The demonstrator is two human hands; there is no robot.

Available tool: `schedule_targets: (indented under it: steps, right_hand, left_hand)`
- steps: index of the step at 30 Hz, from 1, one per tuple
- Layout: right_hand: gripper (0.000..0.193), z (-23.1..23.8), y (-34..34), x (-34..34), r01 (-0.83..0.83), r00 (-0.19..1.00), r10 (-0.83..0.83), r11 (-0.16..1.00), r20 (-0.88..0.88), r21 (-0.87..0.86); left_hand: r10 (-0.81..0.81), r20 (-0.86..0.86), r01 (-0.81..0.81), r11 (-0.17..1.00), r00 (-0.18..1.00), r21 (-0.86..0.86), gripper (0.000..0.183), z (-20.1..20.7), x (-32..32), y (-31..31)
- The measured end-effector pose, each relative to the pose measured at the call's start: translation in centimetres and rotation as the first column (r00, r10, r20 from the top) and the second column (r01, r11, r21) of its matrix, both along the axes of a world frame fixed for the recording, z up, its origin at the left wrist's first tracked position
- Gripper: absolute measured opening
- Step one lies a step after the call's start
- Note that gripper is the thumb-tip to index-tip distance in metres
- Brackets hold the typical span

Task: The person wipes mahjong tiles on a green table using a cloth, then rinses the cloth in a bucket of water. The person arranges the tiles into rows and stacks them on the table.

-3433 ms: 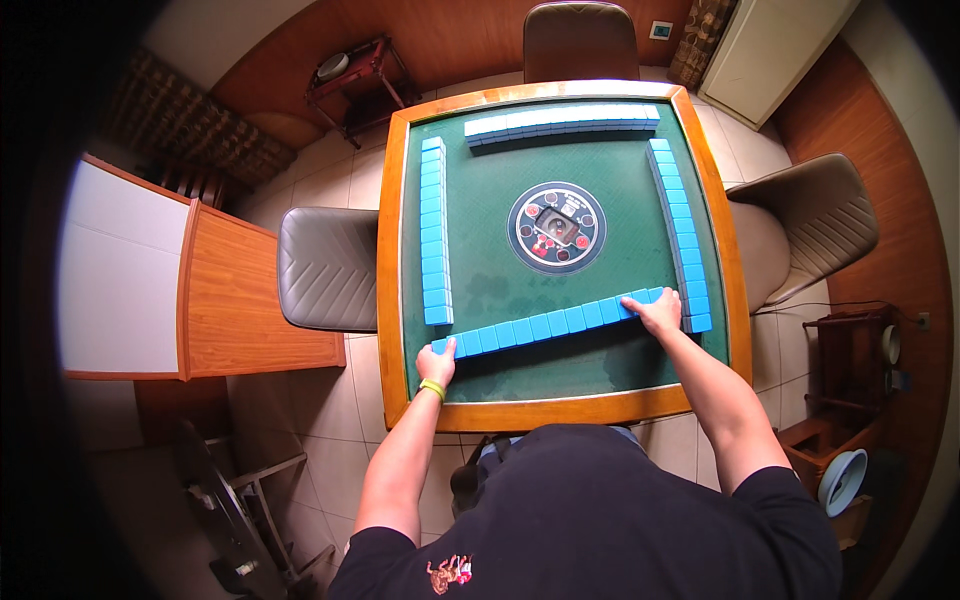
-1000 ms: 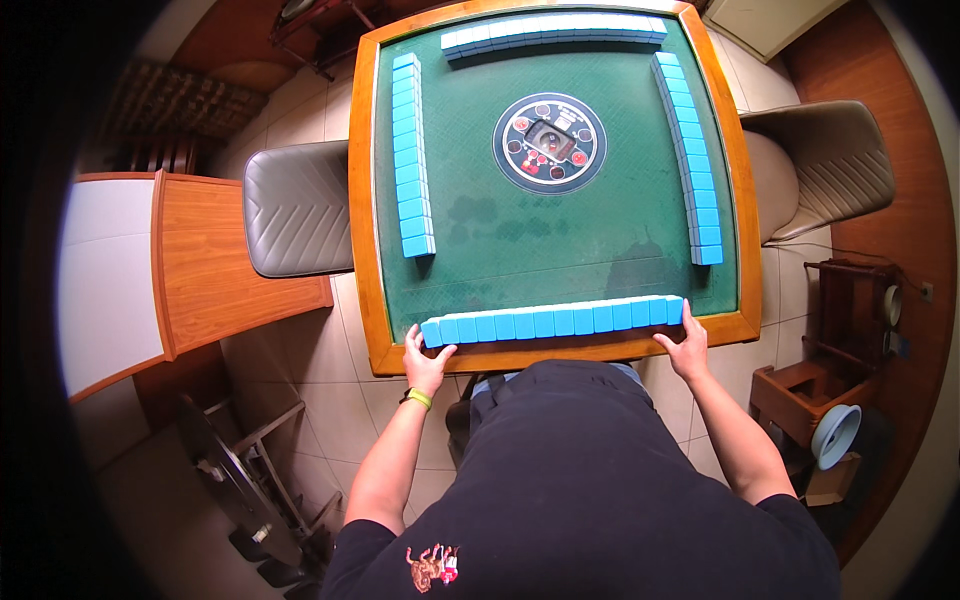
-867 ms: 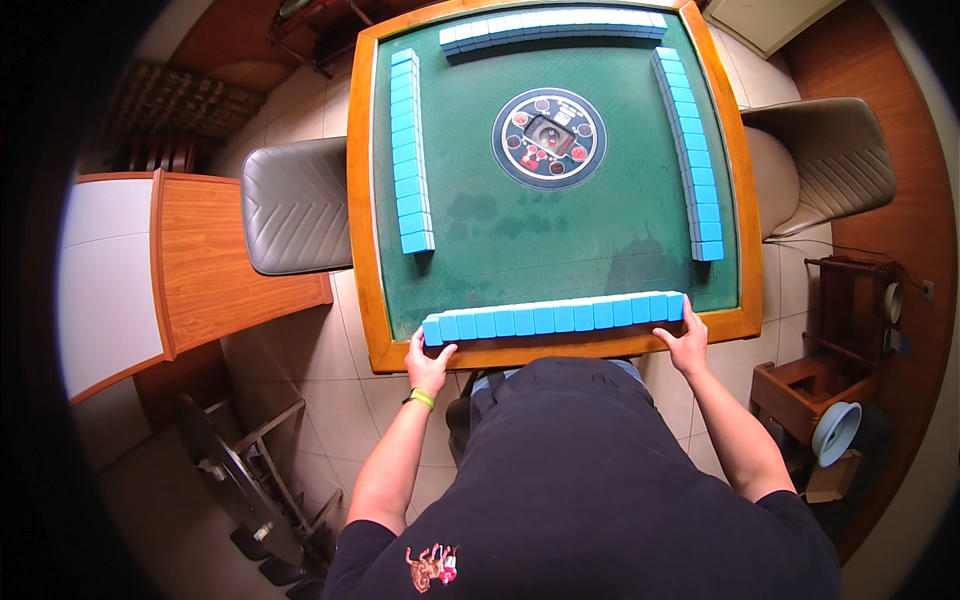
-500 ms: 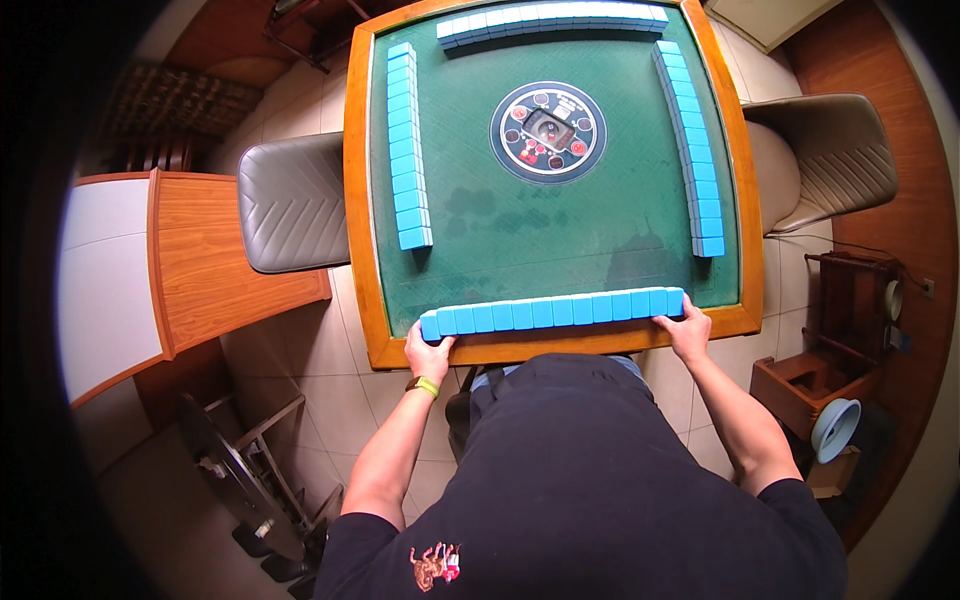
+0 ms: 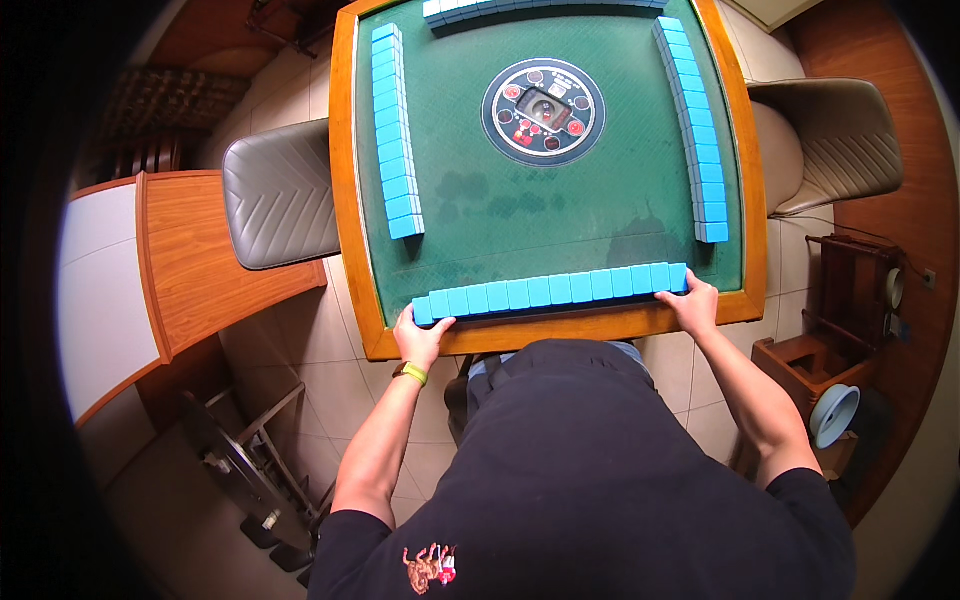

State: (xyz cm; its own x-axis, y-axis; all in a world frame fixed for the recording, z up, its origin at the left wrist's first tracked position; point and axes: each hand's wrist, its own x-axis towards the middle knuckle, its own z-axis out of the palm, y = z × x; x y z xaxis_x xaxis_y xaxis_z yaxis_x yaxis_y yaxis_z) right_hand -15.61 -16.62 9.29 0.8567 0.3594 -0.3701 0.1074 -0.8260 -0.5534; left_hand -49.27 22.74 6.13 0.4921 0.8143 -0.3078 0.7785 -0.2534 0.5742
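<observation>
A long row of blue-backed mahjong tiles (image 5: 537,292) lies along the near side of the green mahjong table (image 5: 540,225), slanting a little higher to the right. My left hand (image 5: 420,335) grips its left end, the thumb on the near side. At the right end my right hand (image 5: 692,303) holds the last tiles between thumb and fingers. The leftmost tile sits slightly out of line with its neighbours. Fingers behind the row are partly hidden.
Similar tile walls stand on the left (image 5: 396,140), right (image 5: 700,140) and far side (image 5: 540,8). A round panel (image 5: 510,135) is set mid-table. A wooden rim (image 5: 350,170) borders the felt. Grey chairs (image 5: 280,195) flank the table, with a wooden cabinet (image 5: 225,260) at left.
My hands and the tile row have shifted slightly away from me, over the felt. The whole view has also moved a little. Both hands keep their hold on the ends.
</observation>
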Motion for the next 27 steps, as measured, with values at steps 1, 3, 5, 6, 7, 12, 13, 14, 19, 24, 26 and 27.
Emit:
schedule_targets:
  steps: [1, 3, 5, 6, 7, 12, 13, 14, 19, 24, 26, 27]
  right_hand:
    - [0.05, 0.5, 0.4, 0.2, 0.001, 1.0, -0.001, 1.0, -0.007, -0.007]
    - [0.049, 0.3, 0.4, 0.9, -0.017, 1.0, 0.017, 0.999, -0.013, -0.028]
    - [0.047, 0.6, 0.7, 1.2, -0.024, 1.0, 0.023, 0.999, -0.01, -0.03]
    - [0.047, 1.0, 1.0, 1.6, -0.027, 0.999, 0.025, 0.998, -0.036, -0.052]
    - [0.047, 1.4, 1.3, 2.0, -0.029, 0.998, 0.024, 0.997, -0.064, -0.075]
    - [0.047, 0.7, 1.4, 3.3, -0.07, 0.995, 0.06, 0.988, -0.08, -0.136]
    - [0.046, 0.6, 1.4, 3.5, -0.074, 0.996, 0.064, 0.985, -0.068, -0.156]
    - [0.047, 0.5, 1.5, 3.8, -0.088, 0.993, 0.072, 0.979, -0.093, -0.183]
    - [0.053, 1.4, 3.8, 6.2, -0.177, 0.97, 0.104, 0.923, -0.221, -0.343]
    - [0.069, 0.4, 4.4, 8.2, -0.24, 0.97, 0.204, 0.874, -0.129, -0.423]
    - [0.072, 0.1, 5.1, 9.2, -0.28, 0.959, 0.233, 0.856, -0.158, -0.435]
    - [0.071, 0.1, 5.3, 9.4, -0.292, 0.956, 0.243, 0.85, -0.164, -0.438]
  left_hand:
    - [-0.011, -0.015, 0.012, 1.0, 1.0, 0.015, 0.077, 0.2, 0.4, 0.3]
    - [-0.053, -0.031, 0.054, 0.998, 0.998, 0.024, 0.077, -0.8, 0.1, 1.1]
    - [-0.082, -0.083, 0.083, 0.997, 0.993, -0.002, 0.075, 0.3, 0.7, 1.4]
    - [-0.098, -0.106, 0.097, 0.995, 0.99, -0.013, 0.074, 0.8, 1.3, 1.8]
    - [-0.145, -0.079, 0.142, 0.989, 0.986, -0.033, 0.069, 1.0, 1.7, 2.4]
    - [-0.211, -0.159, 0.206, 0.977, 0.965, -0.048, 0.063, 2.3, 3.3, 3.4]
    - [-0.217, -0.189, 0.208, 0.976, 0.958, -0.064, 0.063, 3.0, 4.1, 3.6]
    - [-0.224, -0.22, 0.212, 0.974, 0.949, -0.079, 0.063, 3.3, 4.7, 3.8]
    - [-0.31, -0.38, 0.31, 0.949, 0.871, -0.064, 0.072, 1.7, 4.7, 6.0]
    - [-0.396, -0.544, 0.368, 0.915, 0.74, -0.167, 0.084, 3.3, 8.7, 7.5]
    - [-0.417, -0.537, 0.395, 0.904, 0.734, -0.162, 0.085, 2.7, 8.9, 8.2]
    - [-0.427, -0.541, 0.399, 0.9, 0.725, -0.175, 0.086, 2.5, 9.0, 8.5]
